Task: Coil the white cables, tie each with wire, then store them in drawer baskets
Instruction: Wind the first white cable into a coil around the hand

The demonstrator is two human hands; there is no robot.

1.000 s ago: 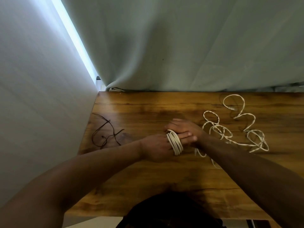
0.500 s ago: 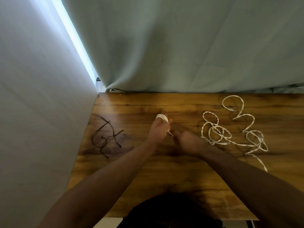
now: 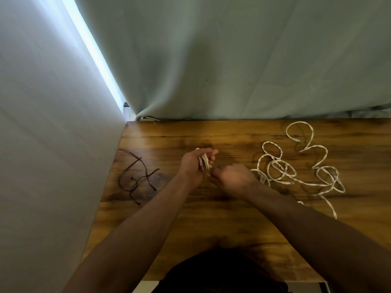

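Head view: 1 camera, looking down on both hands over the worktop (image 3: 211, 218).
Left hand (image 3: 193, 166): closed around the coil (image 3: 204, 161), raised off the wood — likely so the turns stay stacked.
Right hand (image 3: 231, 178): curled just beside the coil, apparently pinching the cable's tail; the grip itself is hidden.
Loose cable (image 3: 296, 168): tangled on the worktop to the right, not yet wound.
Wire (image 3: 135, 176): dark strands lying left, well apart — untouched, probably waiting for tying.
Baskets: not in view.
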